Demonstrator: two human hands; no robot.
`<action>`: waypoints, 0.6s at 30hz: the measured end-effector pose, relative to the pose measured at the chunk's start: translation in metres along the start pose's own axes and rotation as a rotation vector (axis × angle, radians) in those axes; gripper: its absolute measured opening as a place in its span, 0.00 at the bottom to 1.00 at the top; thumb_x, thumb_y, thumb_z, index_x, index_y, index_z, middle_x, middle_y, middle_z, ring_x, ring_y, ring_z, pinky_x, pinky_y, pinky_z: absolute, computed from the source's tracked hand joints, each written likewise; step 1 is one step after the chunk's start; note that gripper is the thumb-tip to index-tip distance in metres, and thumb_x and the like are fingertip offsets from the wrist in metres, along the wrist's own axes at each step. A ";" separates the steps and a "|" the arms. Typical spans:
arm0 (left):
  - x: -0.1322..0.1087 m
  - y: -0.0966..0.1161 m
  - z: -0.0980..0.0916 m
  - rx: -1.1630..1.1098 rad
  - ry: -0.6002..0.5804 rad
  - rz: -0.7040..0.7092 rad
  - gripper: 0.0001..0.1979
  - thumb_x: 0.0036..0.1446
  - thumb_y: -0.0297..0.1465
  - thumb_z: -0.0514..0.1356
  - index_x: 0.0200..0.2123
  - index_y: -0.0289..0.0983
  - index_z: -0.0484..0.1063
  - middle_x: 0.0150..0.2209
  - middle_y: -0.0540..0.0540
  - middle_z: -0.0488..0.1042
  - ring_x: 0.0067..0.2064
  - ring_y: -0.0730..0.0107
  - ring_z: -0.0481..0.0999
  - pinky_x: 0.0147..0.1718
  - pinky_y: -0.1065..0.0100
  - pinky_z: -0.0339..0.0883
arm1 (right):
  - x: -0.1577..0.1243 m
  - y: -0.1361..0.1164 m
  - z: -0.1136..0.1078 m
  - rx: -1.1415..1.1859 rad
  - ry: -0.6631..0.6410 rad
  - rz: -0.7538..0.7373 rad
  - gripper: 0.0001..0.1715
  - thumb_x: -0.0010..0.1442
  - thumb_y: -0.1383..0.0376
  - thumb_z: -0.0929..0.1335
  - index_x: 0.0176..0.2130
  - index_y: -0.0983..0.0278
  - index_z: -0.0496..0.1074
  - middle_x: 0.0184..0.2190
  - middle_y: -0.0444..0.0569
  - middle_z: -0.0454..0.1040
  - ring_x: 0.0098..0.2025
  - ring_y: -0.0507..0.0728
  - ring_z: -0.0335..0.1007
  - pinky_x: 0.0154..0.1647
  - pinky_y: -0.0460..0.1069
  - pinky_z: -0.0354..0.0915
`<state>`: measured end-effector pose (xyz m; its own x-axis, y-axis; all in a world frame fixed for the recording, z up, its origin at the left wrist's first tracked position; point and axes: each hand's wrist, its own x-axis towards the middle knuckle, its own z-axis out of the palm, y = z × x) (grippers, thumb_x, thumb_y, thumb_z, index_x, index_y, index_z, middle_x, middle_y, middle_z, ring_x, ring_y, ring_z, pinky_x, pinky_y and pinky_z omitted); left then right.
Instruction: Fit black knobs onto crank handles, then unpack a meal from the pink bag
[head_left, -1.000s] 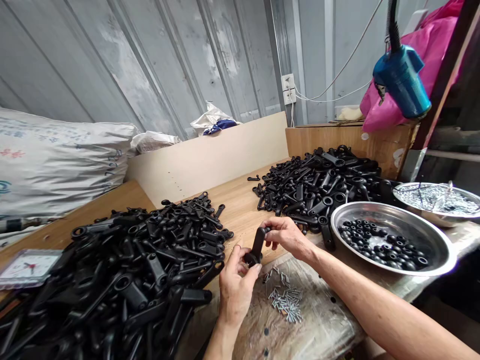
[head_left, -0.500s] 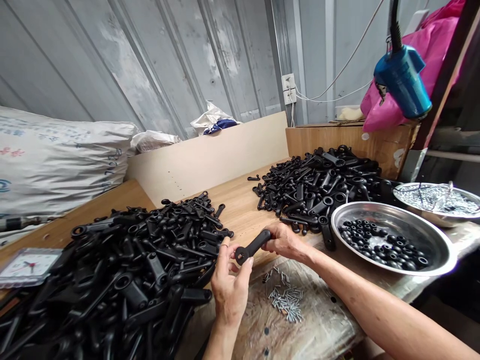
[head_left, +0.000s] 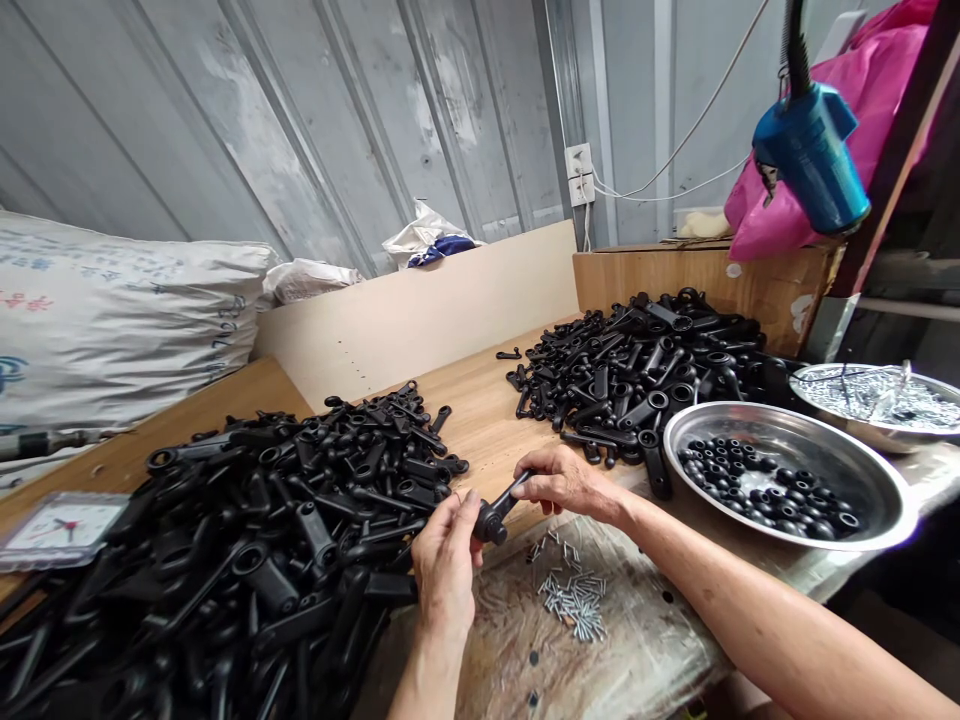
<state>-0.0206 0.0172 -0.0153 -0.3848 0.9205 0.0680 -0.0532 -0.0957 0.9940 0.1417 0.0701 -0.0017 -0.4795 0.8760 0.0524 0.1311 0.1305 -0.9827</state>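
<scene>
Turned since earlier, handle (head_left: 502, 507) is gripped at both ends. Flanked by left pile (head_left: 262, 540), right pile (head_left: 637, 375) and bowl (head_left: 877, 492), left hand (head_left: 444, 565) and right hand (head_left: 568, 482) are closed on it; pins (head_left: 576, 602) are scattered just beside.

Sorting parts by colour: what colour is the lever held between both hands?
Black. The lever shows best in the head view.

The wooden bench (head_left: 487, 420) carries a large heap of black handles (head_left: 247, 540) along its left side and a second heap (head_left: 637, 370) in the far right corner. A small clock (head_left: 60, 525) lies at the left edge. At the right edge sit two steel bowls, one (head_left: 885, 500) holding black rings, one (head_left: 877, 432) beyond it. On the near edge a crinkled sheet (head_left: 637, 640) bears metal pins (head_left: 574, 600).
</scene>
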 end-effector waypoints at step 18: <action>-0.004 0.012 0.008 -0.204 -0.016 -0.347 0.28 0.23 0.44 0.69 0.26 0.31 0.68 0.14 0.50 0.63 0.15 0.77 0.59 0.09 0.79 0.45 | -0.001 0.002 0.006 -0.119 -0.134 0.021 0.19 0.63 0.64 0.63 0.22 0.68 0.62 0.14 0.40 0.60 0.15 0.48 0.57 0.15 0.41 0.53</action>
<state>-0.0127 0.0157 -0.0034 -0.2975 0.9170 -0.2658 -0.3595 0.1503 0.9209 0.1372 0.0665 -0.0053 -0.5860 0.8103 0.0005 0.2401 0.1742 -0.9550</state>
